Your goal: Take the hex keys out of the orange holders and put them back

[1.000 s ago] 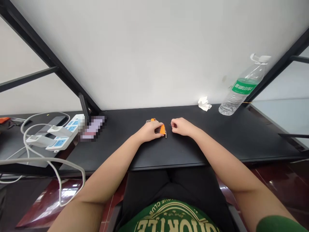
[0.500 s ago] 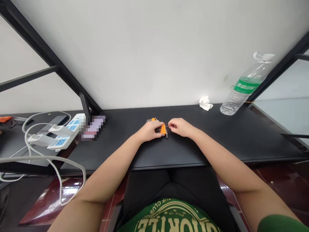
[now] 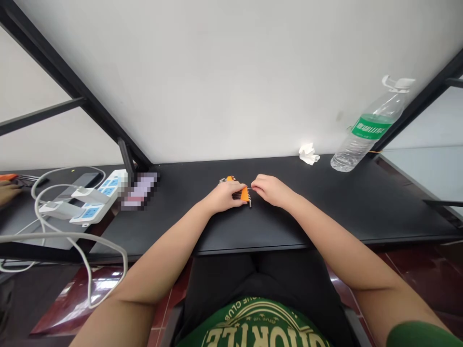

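An orange hex key holder (image 3: pixel 245 194) with several metal hex keys in it lies on the black table. My left hand (image 3: pixel 226 196) is closed around it, thumb and fingers on its sides, and covers its middle. One larger hex key (image 3: pixel 250 203) shows its bent end at the near side of the holder. Just to the right, my right hand (image 3: pixel 268 188) pinches a thin hex key (image 3: pixel 249 188) whose shaft reaches to the holder's far right end. The pinching fingertips hide the rest of that key.
A clear water bottle (image 3: pixel 365 130) and a crumpled tissue (image 3: pixel 308 154) stand by the wall at right. At left are a white power strip (image 3: pixel 103 195), loose white cables (image 3: pixel 87 260) and a blurred-out phone-like object (image 3: pixel 142 189). Another person's hand (image 3: pixel 7 193) shows at the far left edge.
My right hand has shifted very slightly at the holder's right end, still pinching the thin key. My left hand stays put. Another person's hand has come into view at far left.
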`<state>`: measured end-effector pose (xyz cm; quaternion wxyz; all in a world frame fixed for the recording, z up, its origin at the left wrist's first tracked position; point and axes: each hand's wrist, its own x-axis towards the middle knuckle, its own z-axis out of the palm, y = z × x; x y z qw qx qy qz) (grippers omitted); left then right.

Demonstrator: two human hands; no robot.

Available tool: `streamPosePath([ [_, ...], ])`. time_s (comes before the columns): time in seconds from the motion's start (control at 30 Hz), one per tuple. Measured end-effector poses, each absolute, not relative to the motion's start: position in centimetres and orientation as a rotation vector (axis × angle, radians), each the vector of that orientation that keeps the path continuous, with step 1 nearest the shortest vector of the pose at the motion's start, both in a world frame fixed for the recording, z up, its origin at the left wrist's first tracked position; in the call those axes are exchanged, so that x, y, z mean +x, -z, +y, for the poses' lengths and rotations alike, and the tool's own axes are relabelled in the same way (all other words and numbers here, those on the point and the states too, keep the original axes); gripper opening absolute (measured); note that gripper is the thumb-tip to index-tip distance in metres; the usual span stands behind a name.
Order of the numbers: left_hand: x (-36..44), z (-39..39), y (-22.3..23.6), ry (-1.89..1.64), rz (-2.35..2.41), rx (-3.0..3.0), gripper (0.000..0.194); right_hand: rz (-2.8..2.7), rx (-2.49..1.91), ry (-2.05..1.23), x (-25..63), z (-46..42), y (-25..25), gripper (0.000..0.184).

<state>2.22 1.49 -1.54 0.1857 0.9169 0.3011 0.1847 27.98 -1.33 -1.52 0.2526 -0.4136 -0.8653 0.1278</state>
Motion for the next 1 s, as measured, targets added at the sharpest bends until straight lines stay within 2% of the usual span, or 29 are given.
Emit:
streamPosePath([
  [0.3, 2.4, 1.4, 1.1, -0.587, 0.808, 2.692, 0.026, -2.318, -1.118, -0.380, 27.5, -2.1, 0.8, 0.022],
  [0.4, 2.7, 1.1, 1.0, -0.621, 0.759, 2.689, 0.025, -2.274, -1.058, -0.483, 27.0, -2.4, 0.6, 0.021],
  [0.5, 3.0, 0.8, 1.1, -0.753, 0.703, 2.659, 0.033, -1.962, -1.015, -0.844, 26.6, -2.0, 0.9, 0.006],
  [0.53, 3.1, 0.8, 1.1, -0.807, 0.707, 2.649, 0.036, -1.821, -1.003, -1.015, 26.5, -1.8, 1.1, 0.010],
  [0.67, 3.4, 0.5, 1.1, -0.942, 0.728, 2.661, 0.043, -1.370, -0.885, -1.644, 26.8, -1.2, 1.8, 0.043],
  [0.77, 3.8, 0.1, 1.1, -0.964, 0.728, 2.718, 0.044, -1.244, -0.808, -1.913, 27.1, -1.2, 1.8, 0.049],
  [0.87, 4.2, -0.2, 1.2, -0.907, 0.764, 2.763, 0.041, -1.297, -0.836, -1.879, 27.0, -1.4, 1.7, 0.046],
  [0.93, 4.3, -0.2, 1.3, -0.854, 0.793, 2.771, 0.038, -1.416, -0.925, -1.700, 26.8, -1.3, 1.8, 0.042],
  [1.0, 4.0, 0.0, 1.4, -0.800, 0.829, 2.770, 0.043, -1.545, -1.071, -1.462, 26.6, -1.1, 2.0, 0.034],
])
